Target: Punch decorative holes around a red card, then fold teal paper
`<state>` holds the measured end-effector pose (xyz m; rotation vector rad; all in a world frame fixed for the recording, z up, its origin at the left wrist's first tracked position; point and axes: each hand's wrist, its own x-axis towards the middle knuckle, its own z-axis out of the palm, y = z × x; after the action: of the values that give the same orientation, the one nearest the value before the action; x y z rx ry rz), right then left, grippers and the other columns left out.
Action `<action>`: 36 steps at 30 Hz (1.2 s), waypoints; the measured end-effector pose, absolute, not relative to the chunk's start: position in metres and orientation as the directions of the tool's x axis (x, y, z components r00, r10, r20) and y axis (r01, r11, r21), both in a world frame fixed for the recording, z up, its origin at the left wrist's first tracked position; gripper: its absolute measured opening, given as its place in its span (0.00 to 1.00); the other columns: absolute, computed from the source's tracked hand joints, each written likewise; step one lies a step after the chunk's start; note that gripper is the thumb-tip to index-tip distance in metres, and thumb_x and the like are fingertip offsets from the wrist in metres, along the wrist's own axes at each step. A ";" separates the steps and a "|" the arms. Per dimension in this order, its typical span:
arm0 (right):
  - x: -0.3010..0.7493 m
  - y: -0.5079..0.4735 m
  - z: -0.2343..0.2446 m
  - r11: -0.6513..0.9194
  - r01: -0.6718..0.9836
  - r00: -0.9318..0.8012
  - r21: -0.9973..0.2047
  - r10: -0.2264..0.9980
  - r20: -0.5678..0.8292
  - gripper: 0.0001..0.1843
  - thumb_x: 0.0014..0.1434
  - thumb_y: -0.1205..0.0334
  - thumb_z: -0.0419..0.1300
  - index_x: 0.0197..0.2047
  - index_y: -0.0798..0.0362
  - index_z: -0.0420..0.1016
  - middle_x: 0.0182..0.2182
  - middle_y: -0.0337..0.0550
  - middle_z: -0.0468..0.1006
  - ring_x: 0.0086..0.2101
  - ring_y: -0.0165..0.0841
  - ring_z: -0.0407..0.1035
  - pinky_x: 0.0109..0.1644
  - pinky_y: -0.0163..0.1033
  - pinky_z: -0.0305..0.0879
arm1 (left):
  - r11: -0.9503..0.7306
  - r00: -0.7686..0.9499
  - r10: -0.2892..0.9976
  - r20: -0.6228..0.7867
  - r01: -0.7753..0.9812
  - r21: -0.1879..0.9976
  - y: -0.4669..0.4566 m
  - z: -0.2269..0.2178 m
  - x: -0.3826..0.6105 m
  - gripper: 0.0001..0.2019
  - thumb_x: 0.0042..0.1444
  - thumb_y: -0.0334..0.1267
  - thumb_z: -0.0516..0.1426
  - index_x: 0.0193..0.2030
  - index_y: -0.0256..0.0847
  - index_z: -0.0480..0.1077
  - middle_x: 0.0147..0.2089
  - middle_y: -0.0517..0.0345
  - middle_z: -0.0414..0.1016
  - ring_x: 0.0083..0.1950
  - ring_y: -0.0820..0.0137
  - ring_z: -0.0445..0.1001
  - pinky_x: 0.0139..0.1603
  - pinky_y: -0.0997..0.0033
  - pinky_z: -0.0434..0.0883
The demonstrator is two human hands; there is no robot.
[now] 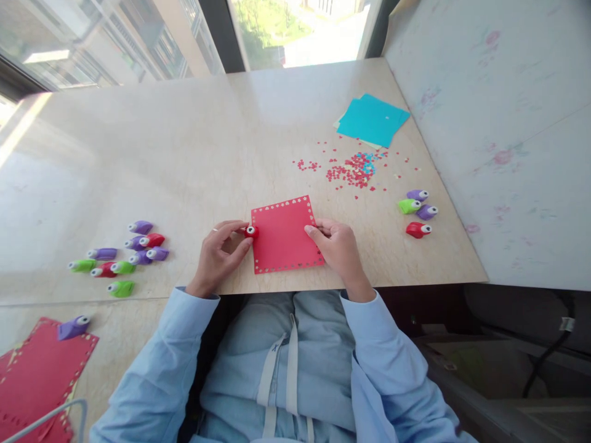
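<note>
A red paper square (285,235) with small shapes punched along its edges lies on the table in front of me. My left hand (220,257) pinches a small red punch (251,232) against the sheet's left edge. At the right edge, my right hand (336,245) holds the paper between closed fingers.
Several purple, green and red punches (122,257) lie at the left, and several more punches (418,211) at the right. Red and blue confetti (353,170) is scattered beyond the sheet, near teal paper (373,119). Punched red sheets (37,375) with a purple punch (72,327) sit bottom left.
</note>
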<state>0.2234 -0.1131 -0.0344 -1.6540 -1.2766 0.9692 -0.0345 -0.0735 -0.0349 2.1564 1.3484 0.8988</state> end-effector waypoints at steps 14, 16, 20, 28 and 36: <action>0.223 -0.107 -0.034 -0.167 0.382 0.216 -0.909 0.972 -0.088 0.11 0.61 0.56 0.60 0.39 0.52 0.82 0.32 0.43 0.83 0.31 0.35 0.75 0.38 0.39 0.70 | -0.412 0.313 0.911 0.268 0.679 0.608 -0.075 -0.030 -0.030 0.14 0.57 0.38 0.59 0.50 0.42 0.73 0.46 0.53 0.78 0.46 0.64 0.75 0.46 0.62 0.72; 0.222 -0.103 -0.036 -0.168 0.373 0.221 -0.913 0.971 -0.088 0.11 0.61 0.56 0.60 0.39 0.52 0.82 0.32 0.43 0.83 0.31 0.35 0.75 0.38 0.39 0.70 | -0.417 0.317 0.909 0.272 0.679 0.604 -0.075 -0.030 -0.029 0.14 0.57 0.38 0.59 0.50 0.43 0.73 0.47 0.53 0.78 0.46 0.63 0.75 0.47 0.61 0.72; 0.221 -0.095 -0.036 -0.153 0.368 0.208 -0.917 0.975 -0.079 0.12 0.61 0.56 0.59 0.41 0.52 0.82 0.34 0.44 0.83 0.33 0.36 0.75 0.37 0.38 0.69 | -0.402 0.306 0.916 0.261 0.688 0.604 -0.076 -0.028 -0.027 0.13 0.57 0.38 0.59 0.50 0.44 0.73 0.47 0.53 0.78 0.47 0.62 0.75 0.50 0.59 0.72; 0.221 -0.095 -0.033 -0.118 0.372 0.185 -0.921 0.981 -0.051 0.12 0.62 0.56 0.59 0.39 0.53 0.82 0.32 0.44 0.83 0.31 0.35 0.75 0.37 0.38 0.68 | -0.388 0.283 0.921 0.266 0.678 0.624 -0.076 -0.030 -0.028 0.16 0.56 0.36 0.60 0.52 0.42 0.71 0.49 0.52 0.77 0.46 0.64 0.76 0.47 0.62 0.73; 0.223 -0.101 -0.034 -0.112 0.342 0.164 -0.933 0.985 -0.058 0.14 0.62 0.54 0.59 0.40 0.53 0.81 0.33 0.44 0.83 0.31 0.35 0.74 0.37 0.38 0.67 | -0.407 0.292 0.913 0.284 0.678 0.612 -0.077 -0.031 -0.029 0.16 0.56 0.36 0.60 0.53 0.42 0.71 0.51 0.50 0.77 0.48 0.63 0.76 0.48 0.62 0.73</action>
<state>0.2225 -0.1008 -0.0342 -1.6021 -1.3035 0.9667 -0.0290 -0.0774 -0.0310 2.1920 1.4308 0.8617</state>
